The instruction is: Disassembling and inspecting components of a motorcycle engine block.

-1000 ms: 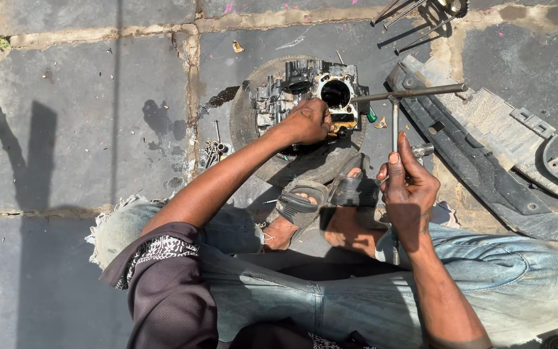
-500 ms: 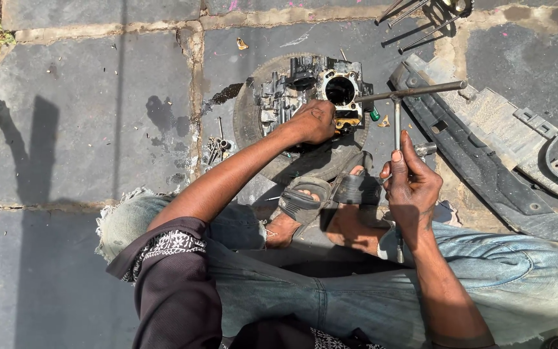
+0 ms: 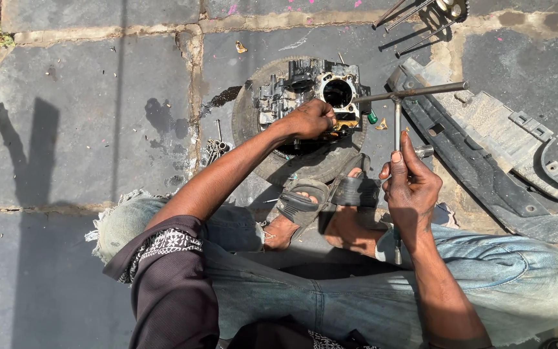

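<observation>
Change: Since a second ago our right hand (image 3: 411, 190) has slid a little lower on the wrench shaft, and our left hand (image 3: 311, 118) stays pressed on the engine part.
Right hand: fingers wrapped tight round the upright shaft of the grey steel T-handle wrench (image 3: 398, 123), just past our sandalled feet (image 3: 305, 203).
Left hand: curled over the near edge of the grimy grey metal engine casting (image 3: 311, 90); we cannot tell whether it grips or only steadies.
Casting, place: it sits on a worn black tyre (image 3: 305, 161) on the stone paving (image 3: 85, 97).
Casting, handling: we judge it heavy, rigid, oily and sharp-edged; best held by its thick outer body, not the thin fittings.
Casting, look: blocky, dark with grease, with one round open bore on top.
Beyond: a long black plastic panel (image 3: 485, 168) lies to the right.
</observation>
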